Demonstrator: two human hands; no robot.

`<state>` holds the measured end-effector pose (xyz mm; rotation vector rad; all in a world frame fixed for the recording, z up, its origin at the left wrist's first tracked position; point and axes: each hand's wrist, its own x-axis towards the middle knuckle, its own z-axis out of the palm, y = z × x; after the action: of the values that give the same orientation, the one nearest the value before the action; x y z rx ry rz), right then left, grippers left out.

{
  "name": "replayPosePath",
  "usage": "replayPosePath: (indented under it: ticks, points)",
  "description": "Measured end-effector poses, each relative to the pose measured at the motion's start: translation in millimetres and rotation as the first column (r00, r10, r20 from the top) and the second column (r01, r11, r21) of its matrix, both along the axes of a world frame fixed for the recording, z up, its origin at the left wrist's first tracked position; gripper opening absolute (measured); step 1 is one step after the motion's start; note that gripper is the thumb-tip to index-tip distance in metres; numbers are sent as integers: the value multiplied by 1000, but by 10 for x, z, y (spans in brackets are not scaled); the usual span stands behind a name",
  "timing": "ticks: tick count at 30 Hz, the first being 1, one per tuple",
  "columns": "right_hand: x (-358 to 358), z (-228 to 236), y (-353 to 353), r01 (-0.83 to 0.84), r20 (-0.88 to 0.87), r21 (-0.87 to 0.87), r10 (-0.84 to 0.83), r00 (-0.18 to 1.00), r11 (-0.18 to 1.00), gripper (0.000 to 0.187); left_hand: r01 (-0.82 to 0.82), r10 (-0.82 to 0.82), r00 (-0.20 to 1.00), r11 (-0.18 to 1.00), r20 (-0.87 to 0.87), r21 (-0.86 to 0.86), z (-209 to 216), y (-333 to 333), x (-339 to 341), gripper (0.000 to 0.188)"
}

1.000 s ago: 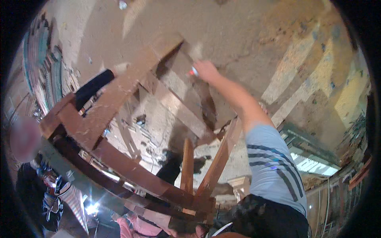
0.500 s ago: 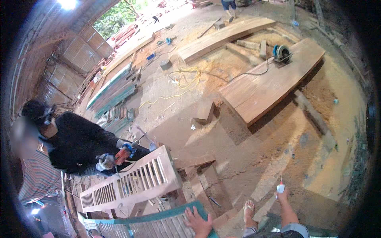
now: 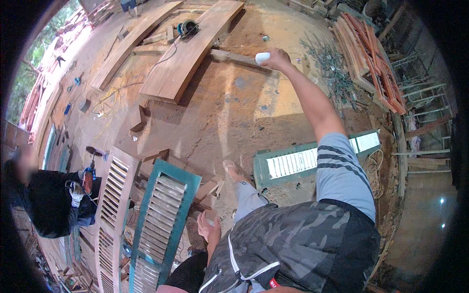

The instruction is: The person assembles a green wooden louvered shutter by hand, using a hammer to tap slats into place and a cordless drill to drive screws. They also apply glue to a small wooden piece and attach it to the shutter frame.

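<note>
A white bottle (image 3: 262, 58) is gripped in my right hand (image 3: 278, 59), with that arm stretched far out over the floor. My left hand (image 3: 209, 228) is low beside the right edge of a green-framed louvred shutter (image 3: 165, 210); its fingers are spread and hold nothing I can see. A bare-wood louvred shutter (image 3: 113, 195) stands alongside that one, on the left. Behind it a co-worker in dark clothes (image 3: 46, 198) holds an orange and blue power tool (image 3: 88, 178) in gloved hands.
Another green-framed shutter (image 3: 288, 163) lies right of my legs. Ahead, a circular saw (image 3: 187, 28) rests on a thick wooden slab (image 3: 195, 53), its cord trailing left. Reddish timber frames (image 3: 371, 61) are stacked at the far right. Wood offcuts (image 3: 207, 188) lie near my foot.
My view has swung to the right. The left hand has come off the green shutter. My right arm has swung up and outward with the white bottle.
</note>
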<state>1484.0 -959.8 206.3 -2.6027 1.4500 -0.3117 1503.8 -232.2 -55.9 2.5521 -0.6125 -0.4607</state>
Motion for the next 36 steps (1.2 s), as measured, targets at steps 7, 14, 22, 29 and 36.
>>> replayPosePath:
  ticks: [7,14,22,29,36]
  points:
    - [-527,208,403,36,50,-57,-33,998,998,49,52,-28,991,981,-130,188,-244,1381,-539,65]
    - [-736,-45,423,76,143,-59,-67,987,995,49,-29,88,956,978,-278,208,-547,1879,-1188,57]
    - [-801,262,554,-124,82,-296,154,985,947,38,-105,132,928,990,-347,94,-470,1380,-1816,50]
    - [-661,721,38,-373,-305,-268,289,907,888,27,-262,263,907,964,-329,47,-347,973,-2573,45]
    - [-518,561,-546,-483,-189,-432,447,874,762,29,-454,451,841,889,-299,63,-299,522,-3924,40]
